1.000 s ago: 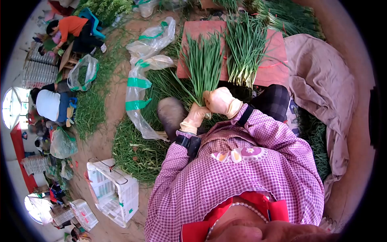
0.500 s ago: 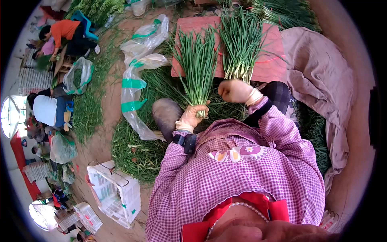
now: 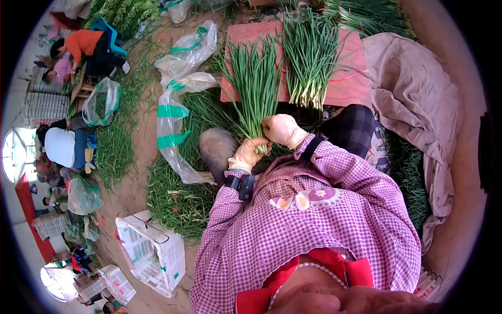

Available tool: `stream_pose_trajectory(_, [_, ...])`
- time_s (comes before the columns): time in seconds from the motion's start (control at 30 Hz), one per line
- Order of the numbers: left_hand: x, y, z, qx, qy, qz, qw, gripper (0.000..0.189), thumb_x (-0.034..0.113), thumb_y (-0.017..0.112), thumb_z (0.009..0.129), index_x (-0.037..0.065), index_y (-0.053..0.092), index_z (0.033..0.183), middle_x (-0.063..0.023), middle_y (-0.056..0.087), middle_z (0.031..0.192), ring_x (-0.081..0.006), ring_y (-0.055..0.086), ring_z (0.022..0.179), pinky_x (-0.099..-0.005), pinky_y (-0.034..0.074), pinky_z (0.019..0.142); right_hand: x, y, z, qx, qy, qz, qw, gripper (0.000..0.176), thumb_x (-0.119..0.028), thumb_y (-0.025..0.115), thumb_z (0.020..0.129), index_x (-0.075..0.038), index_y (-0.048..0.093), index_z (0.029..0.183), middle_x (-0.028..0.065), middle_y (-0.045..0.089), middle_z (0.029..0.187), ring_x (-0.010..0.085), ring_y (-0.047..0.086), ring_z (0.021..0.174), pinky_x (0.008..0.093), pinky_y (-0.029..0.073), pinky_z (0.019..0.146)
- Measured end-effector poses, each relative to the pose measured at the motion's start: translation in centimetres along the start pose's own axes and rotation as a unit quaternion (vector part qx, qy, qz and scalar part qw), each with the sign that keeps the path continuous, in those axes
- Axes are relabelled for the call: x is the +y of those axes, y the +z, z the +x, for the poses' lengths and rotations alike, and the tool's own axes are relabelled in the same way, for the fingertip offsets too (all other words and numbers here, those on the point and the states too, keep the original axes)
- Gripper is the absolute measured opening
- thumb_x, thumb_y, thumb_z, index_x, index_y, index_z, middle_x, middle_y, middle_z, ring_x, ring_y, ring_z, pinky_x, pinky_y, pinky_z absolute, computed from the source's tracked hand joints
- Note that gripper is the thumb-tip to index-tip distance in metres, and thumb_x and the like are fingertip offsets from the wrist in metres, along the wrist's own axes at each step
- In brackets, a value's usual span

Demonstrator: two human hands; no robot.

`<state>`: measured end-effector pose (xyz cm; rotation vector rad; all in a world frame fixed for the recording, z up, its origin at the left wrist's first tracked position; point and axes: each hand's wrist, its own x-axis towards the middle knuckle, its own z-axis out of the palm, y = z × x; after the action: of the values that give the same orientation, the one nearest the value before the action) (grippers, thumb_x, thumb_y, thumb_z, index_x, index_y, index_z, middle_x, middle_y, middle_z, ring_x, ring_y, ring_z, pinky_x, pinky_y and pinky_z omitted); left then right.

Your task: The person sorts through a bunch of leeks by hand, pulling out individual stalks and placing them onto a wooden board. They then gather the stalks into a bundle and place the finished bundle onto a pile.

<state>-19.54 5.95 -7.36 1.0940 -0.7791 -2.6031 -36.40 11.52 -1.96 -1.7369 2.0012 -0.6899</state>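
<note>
My gloved left hand is closed round the lower stems of a bunch of garlic chives, holding it upright with the leaves fanning away from me. Just above it, my gloved right hand is closed with its fingertips at the right side of the stems; what they pinch is hidden. A second bunch of garlic chives lies on the red board to the right, its pale stem ends toward me.
Loose green leaves are heaped at my left beside a clear plastic bag with green bands. A white crate stands lower left. Grey cloth covers something at right. Other people, one in an orange top, sit at far left.
My right hand has moved left and slightly down, from beside the second bunch to the stems of the held one. The left hand keeps its hold almost unmoved.
</note>
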Motion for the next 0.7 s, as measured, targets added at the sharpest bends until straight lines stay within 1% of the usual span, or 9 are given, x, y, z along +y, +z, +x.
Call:
stream_pose_trajectory(0.13, [-0.1, 0.0, 0.3, 0.0, -0.005, -0.015, 1.0, 0.018, 0.005, 0.065, 0.071, -0.002, 0.064, 0.088, -0.0102, 0.065, 0.081, -0.0204, 0.062, 0.07, -0.0305, 0.051, 0.069, 0.8, -0.1, 0.6, 0.092, -0.003, 0.003, 0.996, 0.013, -0.017, 0.059, 0.074, -0.005, 0.062, 0.079, 0.0142, 0.061, 0.062, 0.0304, 0.062, 0.06, 0.0404, 0.049, 0.055])
stream_pose_trajectory(0.27, [0.5, 0.1, 0.0, -0.045, 0.004, -0.013, 0.999, 0.034, 0.004, 0.064, 0.072, -0.002, 0.059, 0.105, -0.0088, 0.064, 0.08, -0.0175, 0.06, 0.066, -0.0268, 0.049, 0.063, 2.3, -2.4, 0.2, 0.119, 0.15, 0.313, 0.93, 0.016, -0.016, 0.056, 0.078, 0.0, 0.061, 0.077, 0.0141, 0.063, 0.062, 0.0294, 0.063, 0.055, 0.0362, 0.051, 0.054])
stream_pose_trajectory(0.3, [0.6, 0.2, 0.0, -0.058, 0.026, 0.007, 0.998, 0.04, 0.004, 0.063, 0.072, -0.002, 0.056, 0.111, -0.0084, 0.063, 0.081, -0.0167, 0.06, 0.064, -0.0262, 0.049, 0.061, 2.6, -3.4, 0.0, 0.074, 0.194, 0.292, 0.934, 0.018, -0.015, 0.056, 0.077, 0.001, 0.062, 0.076, 0.0131, 0.064, 0.064, 0.0296, 0.063, 0.056, 0.037, 0.051, 0.056])
stream_pose_trajectory(0.37, [1.4, 2.1, -0.9, -0.023, 0.081, 0.04, 0.996, 0.035, 0.004, 0.063, 0.072, -0.002, 0.057, 0.106, -0.0064, 0.061, 0.077, -0.0143, 0.057, 0.061, -0.0263, 0.047, 0.055, 5.3, -3.0, -0.3, -0.092, 0.155, 0.098, 0.979, 0.019, -0.016, 0.055, 0.076, 0.002, 0.063, 0.077, 0.0157, 0.065, 0.07, 0.0318, 0.064, 0.064, 0.039, 0.051, 0.062])
stream_pose_trajectory(0.4, [1.8, 2.4, -1.2, -0.026, 0.107, 0.045, 0.993, 0.04, 0.001, 0.063, 0.071, -0.002, 0.055, 0.11, -0.008, 0.061, 0.083, -0.015, 0.057, 0.061, -0.0259, 0.047, 0.054, 5.5, -2.6, -0.6, -0.102, 0.104, 0.012, 0.989, 0.018, -0.016, 0.057, 0.074, 0.001, 0.064, 0.075, 0.0188, 0.065, 0.075, 0.0339, 0.064, 0.073, 0.0415, 0.05, 0.068])
stream_pose_trajectory(0.43, [2.2, 2.8, -1.4, -0.03, 0.134, 0.05, 0.989, 0.046, -0.002, 0.062, 0.069, -0.001, 0.053, 0.114, -0.0097, 0.062, 0.089, -0.0158, 0.058, 0.061, -0.0255, 0.047, 0.053, 5.9, -2.4, -0.9, -0.185, 0.086, 0.0, 0.979, 0.032, -0.019, 0.062, 0.072, 0.005, 0.062, 0.094, 0.0227, 0.065, 0.087, 0.0351, 0.063, 0.085, 0.0409, 0.05, 0.074])
stream_pose_trajectory(0.57, [4.2, 3.4, -1.4, 0.01, 0.203, 0.237, 0.95, 0.042, -0.002, 0.062, 0.066, -0.001, 0.053, 0.107, -0.0074, 0.059, 0.09, -0.0142, 0.056, 0.061, -0.0254, 0.045, 0.05, 3.6, -1.4, -1.2, -0.191, -0.006, 0.218, 0.957, 0.096, -0.04, 0.073, 0.073, 0.011, 0.021, 0.135, 0.0254, 0.055, 0.118, 0.0321, 0.057, 0.107, 0.0367, 0.046, 0.09])
stream_pose_trajectory(0.63, [4.8, 4.1, -1.0, 0.032, 0.239, 0.289, 0.927, 0.038, -0.001, 0.06, 0.066, 0.001, 0.055, 0.103, -0.0046, 0.058, 0.088, -0.0137, 0.057, 0.063, -0.0246, 0.046, 0.055, 0.2, -1.3, -0.6, -0.133, -0.038, 0.42, 0.897, 0.098, -0.044, 0.075, 0.071, 0.011, 0.022, 0.134, 0.0245, 0.052, 0.122, 0.0306, 0.053, 0.112, 0.036, 0.044, 0.092])
stream_pose_trajectory(0.7, [4.9, 5.4, -0.1, 0.022, 0.372, 0.189, 0.908, 0.034, -0.001, 0.061, 0.066, 0.001, 0.057, 0.099, -0.0026, 0.058, 0.081, -0.0153, 0.057, 0.065, -0.026, 0.048, 0.06, -1.9, -2.3, 0.2, -0.128, -0.036, 0.448, 0.884, 0.096, -0.043, 0.076, 0.071, 0.005, 0.024, 0.136, 0.0194, 0.047, 0.127, 0.0256, 0.047, 0.118, 0.0347, 0.04, 0.097])
